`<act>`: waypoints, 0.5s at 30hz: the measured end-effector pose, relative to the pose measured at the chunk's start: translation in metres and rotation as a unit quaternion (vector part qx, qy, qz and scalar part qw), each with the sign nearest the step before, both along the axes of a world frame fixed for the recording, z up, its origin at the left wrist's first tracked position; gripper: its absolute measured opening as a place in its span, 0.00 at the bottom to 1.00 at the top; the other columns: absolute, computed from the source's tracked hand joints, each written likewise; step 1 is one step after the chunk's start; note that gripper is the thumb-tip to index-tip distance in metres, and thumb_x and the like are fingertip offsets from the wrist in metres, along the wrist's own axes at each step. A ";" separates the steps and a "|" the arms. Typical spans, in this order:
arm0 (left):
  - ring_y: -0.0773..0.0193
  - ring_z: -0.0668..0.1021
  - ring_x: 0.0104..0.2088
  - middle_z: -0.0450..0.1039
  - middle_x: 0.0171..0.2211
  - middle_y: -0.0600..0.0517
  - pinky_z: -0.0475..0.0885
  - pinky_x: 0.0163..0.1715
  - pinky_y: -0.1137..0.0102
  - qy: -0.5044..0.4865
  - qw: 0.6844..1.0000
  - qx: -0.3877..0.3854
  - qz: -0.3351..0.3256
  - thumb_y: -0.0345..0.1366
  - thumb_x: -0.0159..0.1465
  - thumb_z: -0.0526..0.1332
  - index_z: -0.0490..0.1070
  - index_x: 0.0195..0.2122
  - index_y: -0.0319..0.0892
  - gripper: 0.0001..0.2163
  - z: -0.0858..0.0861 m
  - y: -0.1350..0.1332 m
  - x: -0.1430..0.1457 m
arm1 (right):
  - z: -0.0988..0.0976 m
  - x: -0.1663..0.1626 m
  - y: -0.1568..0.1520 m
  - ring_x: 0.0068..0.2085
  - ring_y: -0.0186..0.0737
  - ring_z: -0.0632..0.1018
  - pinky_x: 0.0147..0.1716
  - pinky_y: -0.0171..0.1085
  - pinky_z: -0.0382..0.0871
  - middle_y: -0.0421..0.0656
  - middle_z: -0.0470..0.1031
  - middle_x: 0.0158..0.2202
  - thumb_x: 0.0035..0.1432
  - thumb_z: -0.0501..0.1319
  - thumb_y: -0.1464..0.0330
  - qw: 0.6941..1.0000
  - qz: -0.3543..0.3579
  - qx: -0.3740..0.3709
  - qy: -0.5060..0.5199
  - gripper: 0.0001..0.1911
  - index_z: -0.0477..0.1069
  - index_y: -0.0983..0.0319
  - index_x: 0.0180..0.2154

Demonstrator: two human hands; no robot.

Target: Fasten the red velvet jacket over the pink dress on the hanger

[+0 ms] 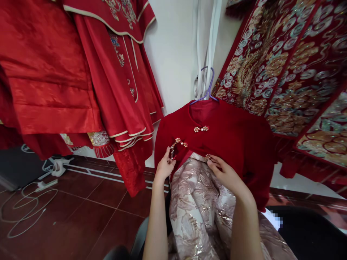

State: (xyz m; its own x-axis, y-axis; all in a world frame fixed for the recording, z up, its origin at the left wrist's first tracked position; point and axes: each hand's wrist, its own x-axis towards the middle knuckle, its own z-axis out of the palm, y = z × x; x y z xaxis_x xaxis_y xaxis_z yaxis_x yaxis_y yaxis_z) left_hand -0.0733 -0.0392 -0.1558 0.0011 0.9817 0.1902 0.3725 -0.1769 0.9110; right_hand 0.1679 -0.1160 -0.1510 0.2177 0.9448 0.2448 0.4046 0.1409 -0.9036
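Note:
A dark red velvet jacket (227, 122) hangs by its neck from a purple hanger (210, 90). A jewelled clasp with pearls (201, 129) joins its front near the neckline. Lower down, my left hand (164, 167) is closed at the jacket's front edge, its fingertips pinching a gold beaded chain with flower ornaments (177, 141). My right hand (223, 173) pinches another flower-shaped jewelled clasp (208, 156) at the opposite front edge. Between and below my hands the jacket parts over shiny pinkish-silver brocade fabric (195, 209).
Red garments with cream piping (116, 72) hang at the left, and an embroidered sequinned garment (292, 68) at the right. A white cable and power strip (46, 185) lie on the tiled floor (103, 213) by a white rack base (94, 173). Something black (311, 231) stands lower right.

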 end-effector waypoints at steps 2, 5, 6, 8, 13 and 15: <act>0.66 0.76 0.26 0.75 0.27 0.55 0.72 0.34 0.72 0.000 1.000 0.014 0.012 0.28 0.53 0.66 0.59 0.63 0.48 0.36 -0.003 0.002 -0.001 | -0.001 0.000 0.003 0.52 0.49 0.75 0.54 0.49 0.67 0.54 0.73 0.52 0.56 0.57 0.54 1.000 -0.022 0.008 0.000 0.28 0.66 0.63 0.54; 0.68 0.76 0.26 0.76 0.36 0.52 0.71 0.34 0.73 -0.015 1.000 0.006 0.001 0.28 0.52 0.66 0.55 0.65 0.48 0.38 -0.006 0.005 0.001 | 0.000 -0.002 0.005 0.53 0.49 0.74 0.54 0.49 0.67 0.55 0.72 0.53 0.56 0.56 0.54 0.999 -0.043 0.024 0.001 0.29 0.65 0.65 0.55; 0.69 0.76 0.26 0.76 0.37 0.52 0.71 0.34 0.73 -0.023 1.000 -0.002 -0.007 0.28 0.52 0.66 0.55 0.65 0.47 0.39 -0.007 0.005 0.002 | 0.000 -0.003 0.006 0.53 0.50 0.74 0.54 0.49 0.67 0.56 0.71 0.53 0.56 0.57 0.55 0.998 -0.049 0.034 0.000 0.30 0.65 0.65 0.55; 0.69 0.75 0.26 0.75 0.37 0.52 0.71 0.32 0.73 -0.036 0.999 -0.011 -0.022 0.28 0.52 0.66 0.55 0.65 0.46 0.39 -0.008 0.007 0.004 | 0.000 -0.007 0.009 0.53 0.51 0.73 0.53 0.49 0.68 0.57 0.70 0.54 0.54 0.58 0.56 0.996 -0.065 0.061 0.000 0.31 0.64 0.66 0.56; 0.71 0.74 0.26 0.72 0.31 0.55 0.71 0.32 0.75 -0.041 0.998 0.001 -0.040 0.27 0.50 0.67 0.63 0.60 0.43 0.34 -0.009 0.008 0.005 | -0.012 -0.020 0.029 0.45 0.47 0.76 0.44 0.46 0.73 0.60 0.68 0.52 0.50 0.59 0.58 0.984 -0.133 0.109 0.042 0.33 0.63 0.69 0.55; 0.71 0.74 0.26 0.71 0.29 0.56 0.71 0.32 0.75 -0.046 0.998 0.000 -0.048 0.26 0.49 0.68 0.65 0.58 0.42 0.33 -0.008 0.007 0.005 | -0.018 -0.023 0.036 0.39 0.44 0.76 0.40 0.44 0.74 0.58 0.70 0.49 0.50 0.59 0.57 0.980 -0.150 0.116 0.063 0.32 0.64 0.69 0.53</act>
State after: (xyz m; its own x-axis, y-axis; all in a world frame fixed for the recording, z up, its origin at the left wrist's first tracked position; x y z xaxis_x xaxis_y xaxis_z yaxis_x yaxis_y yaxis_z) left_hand -0.0684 -0.0317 -0.1641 0.0783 0.9779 0.1936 0.2675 -0.2077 0.9409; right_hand 0.1446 -0.0799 -0.1687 0.5195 0.7557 0.3988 0.3474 0.2397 -0.9066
